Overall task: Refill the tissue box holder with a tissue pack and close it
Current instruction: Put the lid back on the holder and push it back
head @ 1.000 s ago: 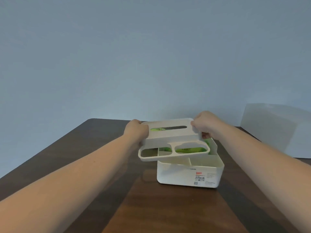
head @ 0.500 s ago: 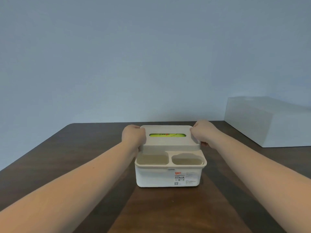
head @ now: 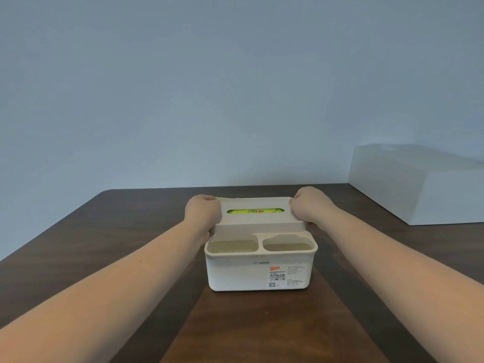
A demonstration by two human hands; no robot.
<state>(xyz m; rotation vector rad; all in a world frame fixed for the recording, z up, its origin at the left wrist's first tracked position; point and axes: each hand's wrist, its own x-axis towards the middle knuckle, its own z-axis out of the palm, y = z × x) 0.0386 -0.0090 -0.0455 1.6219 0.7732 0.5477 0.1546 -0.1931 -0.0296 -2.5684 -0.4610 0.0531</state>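
Your left hand and right hand grip the lid over the green pack; only seating it fully on the holder remains.

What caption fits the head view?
Both hands press the lid onto the holder, tissue pack inside.

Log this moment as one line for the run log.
lid on holder | pack inside | left hand, right hand gripping lid ends

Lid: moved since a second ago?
Yes. The lid came down from tilted above the holder base to sit level on it, left hand and right hand gripping its ends.
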